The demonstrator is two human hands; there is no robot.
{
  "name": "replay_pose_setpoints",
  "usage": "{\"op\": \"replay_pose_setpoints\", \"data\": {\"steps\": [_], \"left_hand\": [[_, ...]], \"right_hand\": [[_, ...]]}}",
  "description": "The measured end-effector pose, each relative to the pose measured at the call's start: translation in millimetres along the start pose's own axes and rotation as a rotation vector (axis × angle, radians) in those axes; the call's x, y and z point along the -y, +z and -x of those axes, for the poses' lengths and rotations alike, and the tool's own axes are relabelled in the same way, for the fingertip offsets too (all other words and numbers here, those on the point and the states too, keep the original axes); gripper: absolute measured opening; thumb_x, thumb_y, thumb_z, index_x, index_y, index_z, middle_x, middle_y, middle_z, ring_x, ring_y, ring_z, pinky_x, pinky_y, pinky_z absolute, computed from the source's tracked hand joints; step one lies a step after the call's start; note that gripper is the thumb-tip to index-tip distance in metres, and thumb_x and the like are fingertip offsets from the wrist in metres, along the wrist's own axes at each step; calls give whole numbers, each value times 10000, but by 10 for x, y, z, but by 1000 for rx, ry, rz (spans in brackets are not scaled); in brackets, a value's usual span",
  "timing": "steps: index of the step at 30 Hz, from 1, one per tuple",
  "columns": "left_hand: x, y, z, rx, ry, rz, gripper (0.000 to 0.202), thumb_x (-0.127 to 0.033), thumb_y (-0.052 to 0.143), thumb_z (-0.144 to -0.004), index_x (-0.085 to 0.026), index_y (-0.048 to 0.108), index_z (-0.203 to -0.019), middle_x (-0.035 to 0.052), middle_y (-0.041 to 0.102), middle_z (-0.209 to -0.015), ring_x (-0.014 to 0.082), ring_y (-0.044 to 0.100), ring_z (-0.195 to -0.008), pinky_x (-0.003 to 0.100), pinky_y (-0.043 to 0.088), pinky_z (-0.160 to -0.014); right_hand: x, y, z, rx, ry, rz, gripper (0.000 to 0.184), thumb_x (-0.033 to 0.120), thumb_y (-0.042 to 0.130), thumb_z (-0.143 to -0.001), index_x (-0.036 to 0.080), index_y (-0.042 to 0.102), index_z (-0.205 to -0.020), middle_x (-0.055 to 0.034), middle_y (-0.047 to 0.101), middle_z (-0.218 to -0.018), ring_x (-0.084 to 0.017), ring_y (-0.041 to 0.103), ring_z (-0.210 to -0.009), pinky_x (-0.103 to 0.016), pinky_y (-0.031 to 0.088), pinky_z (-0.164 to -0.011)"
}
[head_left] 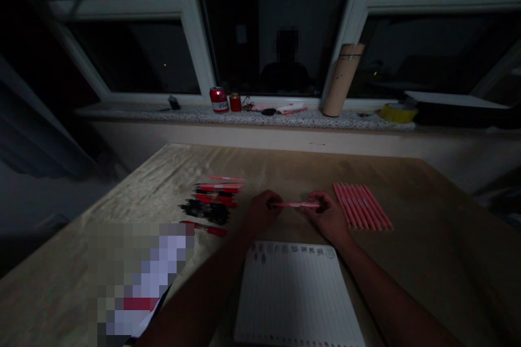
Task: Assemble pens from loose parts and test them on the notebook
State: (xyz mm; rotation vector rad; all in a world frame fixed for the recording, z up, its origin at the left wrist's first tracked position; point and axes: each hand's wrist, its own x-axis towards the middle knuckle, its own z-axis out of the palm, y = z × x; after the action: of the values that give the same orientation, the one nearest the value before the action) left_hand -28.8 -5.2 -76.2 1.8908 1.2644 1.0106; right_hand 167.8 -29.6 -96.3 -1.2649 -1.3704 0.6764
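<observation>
Both my hands hold one pink pen level above the wooden table. My left hand pinches its left end and my right hand grips its right end; both are closed. Just right of my right hand lies a neat row of several pink pens. Left of my left hand is a loose pile of red pens and black caps or parts. A lined spiral notebook lies open below my hands.
A blurred-out packet lies at the table's near left. On the stone windowsill behind stand a red can, a small red jar, a cardboard tube and a yellow tape roll. The windows are dark.
</observation>
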Motion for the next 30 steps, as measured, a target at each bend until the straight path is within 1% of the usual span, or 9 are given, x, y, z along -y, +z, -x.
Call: {"op": "replay_pose_setpoints", "data": {"steps": [4,8,16,23,30], "left_hand": [[-8,-5,3,-6,-8,-1,81,-157,602,-670,-139,603,-749,-10,593,-681,100,512,-622,198,381,-574],[6,-1,5,-1,-7,20,116,-174,606,-673,-141,611,-783,-6,608,-709,105,535,-646,199,399,-593],[29,10,11,20,-21,51,186,-283,607,-717,-140,628,-834,10,627,-730,111,543,-650,204,409,-588],[-15,-6,14,20,-27,45,179,-288,603,-728,-143,637,-828,8,638,-731,113,552,-658,203,414,-600],[-48,-16,16,14,-44,44,199,-324,602,-736,-143,640,-810,6,634,-724,115,552,-665,205,413,-608]], "right_hand": [[-15,6,-2,-6,3,-6,377,403,734,-618,192,561,-878,-32,607,-787,-152,550,-627,-259,423,-549],[-3,10,1,-22,0,-15,375,400,732,-623,190,562,-884,-34,604,-789,-156,555,-644,-264,429,-565],[-29,-9,-7,-40,16,6,371,442,699,-658,190,574,-900,-49,625,-798,-168,574,-662,-280,446,-587],[29,-14,1,-36,6,14,367,424,697,-663,185,565,-908,-47,613,-791,-163,554,-650,-269,434,-564],[4,-19,-2,-35,8,24,357,414,696,-666,192,560,-909,-24,597,-767,-144,527,-604,-256,413,-532]]}}
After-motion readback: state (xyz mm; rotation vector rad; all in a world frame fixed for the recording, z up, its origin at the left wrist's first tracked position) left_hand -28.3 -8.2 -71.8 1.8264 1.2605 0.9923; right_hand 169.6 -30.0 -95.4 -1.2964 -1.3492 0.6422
